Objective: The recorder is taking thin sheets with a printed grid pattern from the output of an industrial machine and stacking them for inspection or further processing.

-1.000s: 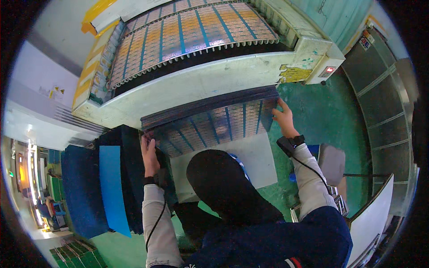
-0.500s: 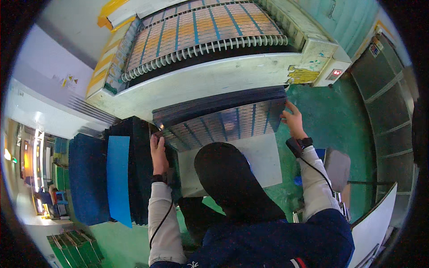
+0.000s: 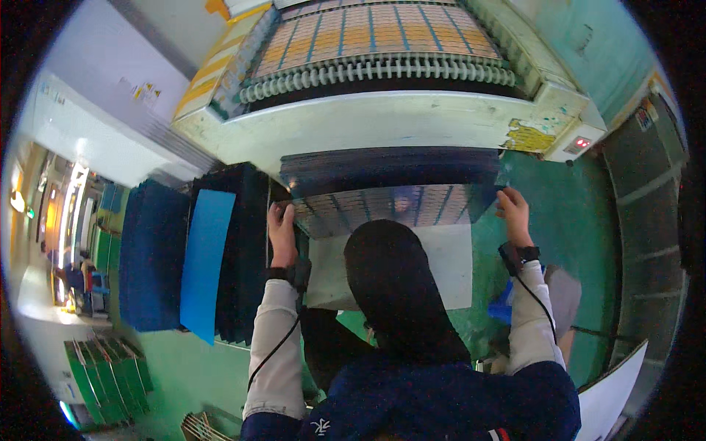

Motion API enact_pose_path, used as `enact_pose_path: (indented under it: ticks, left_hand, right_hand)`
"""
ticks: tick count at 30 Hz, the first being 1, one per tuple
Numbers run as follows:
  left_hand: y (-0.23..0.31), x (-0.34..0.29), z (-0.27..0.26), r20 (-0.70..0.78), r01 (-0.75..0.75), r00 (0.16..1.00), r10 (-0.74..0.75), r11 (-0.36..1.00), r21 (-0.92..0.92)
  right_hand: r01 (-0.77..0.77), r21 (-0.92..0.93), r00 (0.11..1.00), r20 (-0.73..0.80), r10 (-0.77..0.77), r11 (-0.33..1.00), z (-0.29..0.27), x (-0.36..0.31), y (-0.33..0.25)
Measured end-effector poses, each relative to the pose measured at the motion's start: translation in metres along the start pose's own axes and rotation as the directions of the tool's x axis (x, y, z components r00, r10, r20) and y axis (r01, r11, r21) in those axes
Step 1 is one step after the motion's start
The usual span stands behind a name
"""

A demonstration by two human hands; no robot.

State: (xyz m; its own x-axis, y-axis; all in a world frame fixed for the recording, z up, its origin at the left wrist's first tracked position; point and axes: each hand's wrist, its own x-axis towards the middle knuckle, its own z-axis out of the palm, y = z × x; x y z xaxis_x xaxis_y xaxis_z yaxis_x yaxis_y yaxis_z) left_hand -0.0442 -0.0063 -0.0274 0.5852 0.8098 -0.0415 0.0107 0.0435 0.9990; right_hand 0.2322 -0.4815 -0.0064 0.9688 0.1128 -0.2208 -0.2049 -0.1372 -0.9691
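A wide, thin circuit board panel (image 3: 382, 207) with rows of copper-coloured pattern and blue strips spans the space between my hands. My left hand (image 3: 282, 234) is closed on its left edge, thumb and fingers pinching the corner. At the opposite end, my right hand (image 3: 516, 217) pinches the right edge. Just behind the panel stands a stack of dark blue sheets (image 3: 397, 167) against the machine front. The panel leans tilted over a pale board (image 3: 452, 257), and my head covering hides part of its lower edge.
A conveyor machine (image 3: 368, 121) with a roller row (image 3: 382, 75) carries similar panels ahead. Dark sheet stacks (image 3: 151, 257) and a bright blue sheet (image 3: 206, 264) stand at left. On the right are a grey metal cabinet (image 3: 647, 220) and a white board (image 3: 614, 389).
The view has shifted, so the scene sits further right. The panel, angled before, now lies more level from side to side, still held at both ends.
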Motion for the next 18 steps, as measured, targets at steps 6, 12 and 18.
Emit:
enact_pose_path:
  ticks: [6, 12, 18]
  left_hand:
    - [0.005, -0.011, 0.002, -0.190, 0.002, 0.981, 0.051, 0.963, 0.268]
    - [0.028, -0.034, 0.016, -0.159, 0.038, 0.987, -0.014, 0.988, 0.151]
    - [0.027, -0.049, 0.002, -0.188, 0.009, 0.981, 0.045, 0.960, 0.279]
  right_hand:
    - [0.335, -0.737, 0.850, -0.033, -0.526, 0.587, -0.007, 0.006, -0.014]
    - [0.694, -0.621, 0.651, 0.323, -0.687, 0.365, 0.075, -0.025, -0.054]
    - [0.825, -0.370, 0.536, 0.753, -0.382, 0.428, 0.145, -0.036, -0.053]
